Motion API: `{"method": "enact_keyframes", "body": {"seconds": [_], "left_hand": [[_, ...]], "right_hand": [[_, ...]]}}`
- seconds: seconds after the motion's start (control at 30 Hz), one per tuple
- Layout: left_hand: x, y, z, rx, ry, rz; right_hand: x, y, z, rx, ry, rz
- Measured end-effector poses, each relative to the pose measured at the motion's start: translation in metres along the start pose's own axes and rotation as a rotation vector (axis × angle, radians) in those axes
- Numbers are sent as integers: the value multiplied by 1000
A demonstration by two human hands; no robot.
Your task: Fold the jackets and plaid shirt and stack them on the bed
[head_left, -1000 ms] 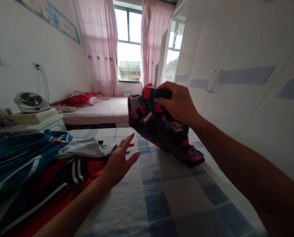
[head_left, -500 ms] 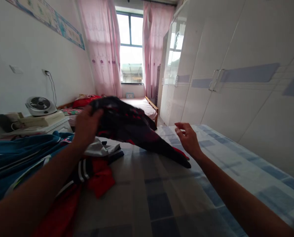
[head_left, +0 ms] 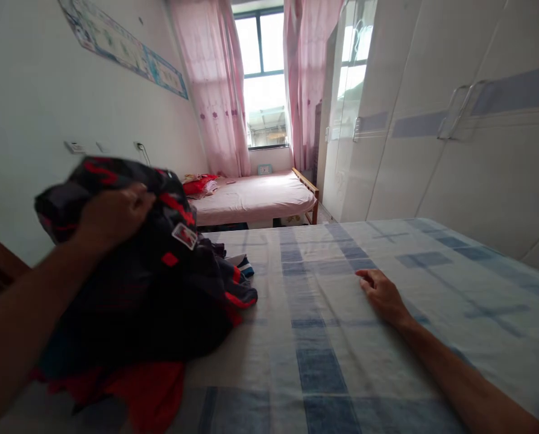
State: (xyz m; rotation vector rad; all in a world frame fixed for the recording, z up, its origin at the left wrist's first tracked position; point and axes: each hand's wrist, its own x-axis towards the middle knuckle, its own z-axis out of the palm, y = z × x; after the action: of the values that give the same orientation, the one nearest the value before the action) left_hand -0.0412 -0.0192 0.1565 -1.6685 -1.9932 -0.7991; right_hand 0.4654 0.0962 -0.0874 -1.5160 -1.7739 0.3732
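black fabric with red trim, bunched into a garment (head_left: 161, 301) and clamped in the left hand (head_left: 118, 214), fingers curled into its upper part, most of the cloth hanging below and to the right of that hand. just to the right of the same hand, on the garment's front, a small pale label (head_left: 184, 236). farther right, at the garment's edge, a bit of blue-and-white striped cloth (head_left: 246, 266). below the left hand, red cloth (head_left: 158, 392), showing from under the garment. well apart to the right, the right hand (head_left: 382, 295), fingers loosely bent, thumb just under the fingertips, cannot tell whether touching each other. under that hand, a blue-and-white checked sheet (head_left: 342, 337), cannot tell whether in contact. beyond and between both hands, a bed (head_left: 255, 199) with a pink cover, and on it a red bundle (head_left: 201, 184). beyond the right hand, a white wardrobe (head_left: 414, 163)
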Motion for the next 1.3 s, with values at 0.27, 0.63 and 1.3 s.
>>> {"method": "enact_keyframes", "body": {"seconds": [0.27,0.63,1.3], "left_hand": [[-98,-3,91,411,-85,191],[-95,-7,96,317,3,122],[-76,215,31,-1599,-434,181]], "right_hand": [[-3,8,3,-109,-26,-129],[-3,8,1,-111,-78,-131],[-5,-31,-18,481,-237,109]]}}
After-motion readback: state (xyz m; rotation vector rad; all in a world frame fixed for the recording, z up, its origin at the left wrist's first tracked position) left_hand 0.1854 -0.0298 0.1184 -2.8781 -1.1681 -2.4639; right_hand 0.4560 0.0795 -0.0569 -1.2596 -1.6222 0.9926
